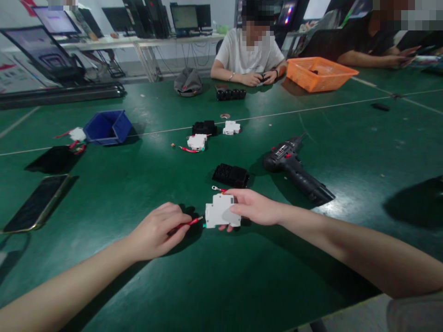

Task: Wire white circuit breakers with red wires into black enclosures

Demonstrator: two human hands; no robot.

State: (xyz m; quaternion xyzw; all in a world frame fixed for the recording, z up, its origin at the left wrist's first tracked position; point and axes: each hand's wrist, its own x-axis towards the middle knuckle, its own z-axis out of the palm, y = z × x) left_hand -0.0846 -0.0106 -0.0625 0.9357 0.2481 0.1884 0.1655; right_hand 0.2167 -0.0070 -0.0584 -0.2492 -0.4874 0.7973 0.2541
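Note:
My right hand grips a white breaker-like block by its right side, thumb on its face and fingertips showing below. A ring terminal on a red lead sticks out at the block's top. To the left, my left hand pinches a red wire whose bare tip points at the block's left side. A bit of green shows at the block's lower left corner. Just beyond lies a black ribbed part on the green table.
A black power drill lies to the right. Farther off are white blocks, a blue bin and an orange basket. A phone lies at the left. Across the table sits a person.

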